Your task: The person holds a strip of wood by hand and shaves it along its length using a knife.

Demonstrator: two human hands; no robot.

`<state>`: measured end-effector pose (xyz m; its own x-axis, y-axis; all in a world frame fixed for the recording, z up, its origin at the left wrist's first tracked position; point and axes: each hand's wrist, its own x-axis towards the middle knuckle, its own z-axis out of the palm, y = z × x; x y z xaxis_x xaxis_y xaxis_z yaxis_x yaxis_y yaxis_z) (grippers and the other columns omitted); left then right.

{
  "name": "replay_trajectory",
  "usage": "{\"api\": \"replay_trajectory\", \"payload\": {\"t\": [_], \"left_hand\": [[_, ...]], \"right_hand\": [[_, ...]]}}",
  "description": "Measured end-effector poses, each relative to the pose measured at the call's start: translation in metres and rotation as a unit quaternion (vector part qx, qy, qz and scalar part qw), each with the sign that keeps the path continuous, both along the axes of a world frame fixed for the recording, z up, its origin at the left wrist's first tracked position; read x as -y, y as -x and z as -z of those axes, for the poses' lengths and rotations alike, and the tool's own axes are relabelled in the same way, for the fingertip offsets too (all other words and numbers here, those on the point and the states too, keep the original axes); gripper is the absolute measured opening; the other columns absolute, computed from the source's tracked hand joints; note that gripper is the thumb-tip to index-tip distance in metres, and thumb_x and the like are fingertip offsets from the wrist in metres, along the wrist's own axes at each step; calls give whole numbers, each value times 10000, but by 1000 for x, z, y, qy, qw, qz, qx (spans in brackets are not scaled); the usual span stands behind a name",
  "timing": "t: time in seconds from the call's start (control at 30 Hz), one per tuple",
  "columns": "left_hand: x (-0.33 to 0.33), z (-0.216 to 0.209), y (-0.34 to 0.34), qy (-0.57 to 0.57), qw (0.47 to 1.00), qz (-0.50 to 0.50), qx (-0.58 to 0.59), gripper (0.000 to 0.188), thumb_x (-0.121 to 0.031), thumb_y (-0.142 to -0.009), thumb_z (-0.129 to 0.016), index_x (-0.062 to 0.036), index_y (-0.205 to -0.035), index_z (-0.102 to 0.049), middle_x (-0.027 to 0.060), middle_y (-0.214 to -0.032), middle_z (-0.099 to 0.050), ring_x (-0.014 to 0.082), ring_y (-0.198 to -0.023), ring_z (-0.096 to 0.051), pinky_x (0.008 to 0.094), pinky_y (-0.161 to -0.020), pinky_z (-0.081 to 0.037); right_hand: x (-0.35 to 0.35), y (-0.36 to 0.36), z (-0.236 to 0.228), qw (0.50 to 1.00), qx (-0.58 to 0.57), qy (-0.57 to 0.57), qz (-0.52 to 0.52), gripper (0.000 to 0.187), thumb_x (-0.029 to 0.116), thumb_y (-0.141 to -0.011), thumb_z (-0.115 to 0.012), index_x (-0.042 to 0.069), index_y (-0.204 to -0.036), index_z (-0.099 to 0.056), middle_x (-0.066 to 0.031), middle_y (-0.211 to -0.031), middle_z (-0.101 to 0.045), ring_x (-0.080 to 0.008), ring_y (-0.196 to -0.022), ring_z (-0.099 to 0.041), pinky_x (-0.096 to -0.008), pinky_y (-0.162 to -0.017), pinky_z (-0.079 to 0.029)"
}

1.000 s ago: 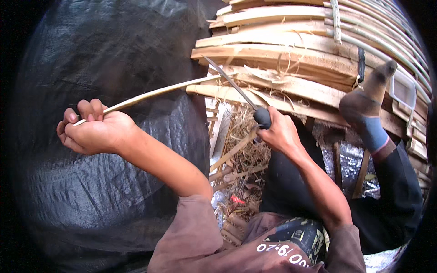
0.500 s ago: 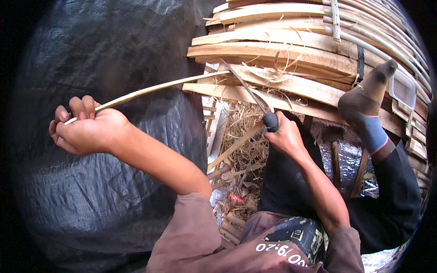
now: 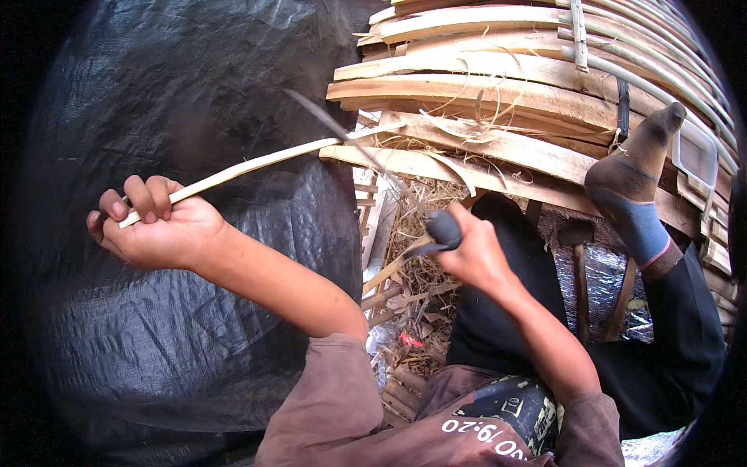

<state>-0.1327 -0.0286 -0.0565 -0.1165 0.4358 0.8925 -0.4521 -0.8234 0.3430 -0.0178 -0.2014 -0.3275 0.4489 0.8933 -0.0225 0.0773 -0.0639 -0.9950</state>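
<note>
My left hand (image 3: pixel 159 222) is closed on one end of a thin, pale strip of wood or bamboo (image 3: pixel 249 165), held out over the dark sheet. The strip slopes up to the right, its far end lying at the pale plank ends. My right hand (image 3: pixel 481 253) grips the dark handle of a long knife (image 3: pixel 331 123). The blade, blurred by motion, points up and left and crosses the strip near its far end. Whether its edge bites into the strip I cannot tell.
A stack of split planks (image 3: pixel 475 89) fills the upper right, with curled shavings on it. My socked foot (image 3: pixel 634 175) rests against the stack beside a clear plastic container (image 3: pixel 694 156). Black plastic sheeting (image 3: pixel 194 327) spreads at left. Fibrous shavings (image 3: pixel 424 296) lie between it and my leg.
The knife has swung left and its blade now crosses the strip. My right hand has shifted slightly left and down. My left hand has barely moved, still holding the strip.
</note>
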Motion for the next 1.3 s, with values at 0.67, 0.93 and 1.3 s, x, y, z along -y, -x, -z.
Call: {"api": "replay_trajectory", "payload": {"t": [0.67,0.93,1.3], "left_hand": [[6,12,19,15,999,-34,25,223,-47,-897,-432,-88,-1115,-459,-13,-715,-422,47,-402,-272,154,-326,-229],[5,2,26,-26,992,117,-38,129,-53,-934,-466,-117,-1045,-460,-26,-704,-375,39,-432,-262,151,-322,-245],[17,13,13,-29,998,44,-16,169,-65,-947,-444,-124,-1105,-439,-37,-702,-378,29,-400,-252,150,-297,-224]], "right_hand": [[1,-20,36,976,125,176,42,378,186,-741,-756,69,-1044,-562,-269,-816,-692,-466,-826,-686,-538,-726,-552],[17,10,-69,993,47,-46,-95,461,182,-707,-783,56,-1050,-502,-245,-746,-671,-471,-759,-672,-542,-679,-539],[27,2,-68,990,73,-79,-88,448,99,-658,-735,69,-1069,-559,-223,-747,-670,-446,-769,-674,-512,-670,-538]]}}
